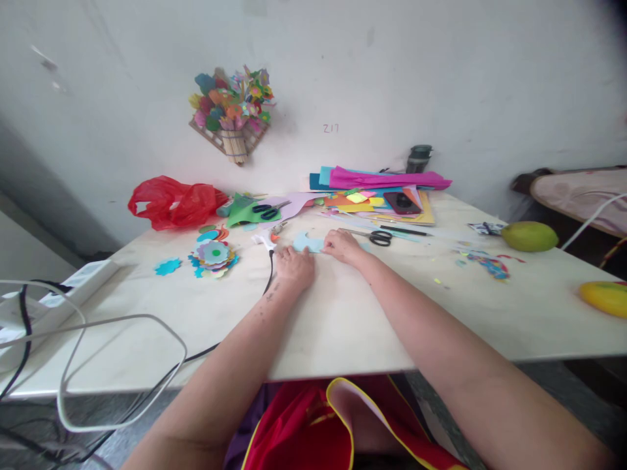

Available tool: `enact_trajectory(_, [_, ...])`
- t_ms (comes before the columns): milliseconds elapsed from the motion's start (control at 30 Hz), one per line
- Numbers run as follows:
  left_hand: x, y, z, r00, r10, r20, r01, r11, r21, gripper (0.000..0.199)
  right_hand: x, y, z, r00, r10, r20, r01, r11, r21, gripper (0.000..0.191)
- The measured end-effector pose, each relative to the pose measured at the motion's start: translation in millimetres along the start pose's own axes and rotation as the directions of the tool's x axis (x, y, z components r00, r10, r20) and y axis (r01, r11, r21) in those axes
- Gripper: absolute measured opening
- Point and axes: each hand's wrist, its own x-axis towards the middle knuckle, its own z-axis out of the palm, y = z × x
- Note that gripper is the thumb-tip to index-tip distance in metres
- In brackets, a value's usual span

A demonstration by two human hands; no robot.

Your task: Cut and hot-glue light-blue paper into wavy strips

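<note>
A light blue sheet of paper with a curved notch cut in its far edge lies flat on the table between my hands. My left hand rests at its near left edge, fingers bent and thumb pressed on the paper. With fingers pinched together, my right hand grips the paper's right part; the fingertips are partly hidden. Black-handled scissors lie just beyond my right hand. A white glue gun with a black cord sits beside my left hand.
Left stand stacked paper flowers, a red plastic bag and a power strip with loose cables. Behind lie more scissors, coloured sheets and a phone. A green mango and paper scraps lie right.
</note>
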Motion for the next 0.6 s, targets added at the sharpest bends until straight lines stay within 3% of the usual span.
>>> enact_trajectory(267, [-1,5,4.8,1.0,0.014,-0.014,-0.014,0.999,-0.051,0.056,5,0,-1,0.998,0.04,0.04,-0.04,0.999,0.019,0.018])
enact_trajectory(467, [-3,16,11.1,0.986,0.161,-0.053,-0.165,0.983,-0.076,0.056,5,0,-1,0.998,0.027,0.049,-0.027,1.0,0.006,0.02])
enact_trajectory(600, [-3,18,15.0,0.983,0.176,-0.058,-0.18,0.981,-0.076,0.054,4,5,-1,0.999,-0.01,0.047,0.007,0.999,0.045,0.015])
